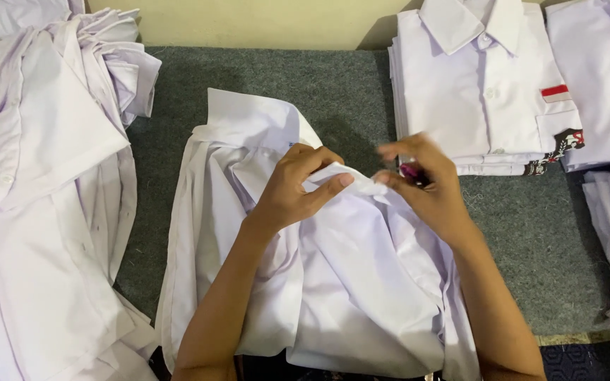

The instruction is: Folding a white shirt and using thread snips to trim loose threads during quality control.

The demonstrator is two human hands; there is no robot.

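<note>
While the left hand (294, 187) pinches a fold of the white shirt (333, 282) between thumb and forefinger, fingers closed on the cloth, I see the right hand (428, 187) curled shut around a small dark pink object (412, 173), its fingertips blurred and meeting the same fold. What the object is I cannot tell. The shirt lies rumpled at the centre of the grey felt table (531, 240), near edge. From my remote seat I judge the risk plain: a loose pinch could let the fold slip, or the small object could drop into the creases. Left lies a loose shirt heap (44, 212); far right, a folded shirt stack (485, 92).
</note>
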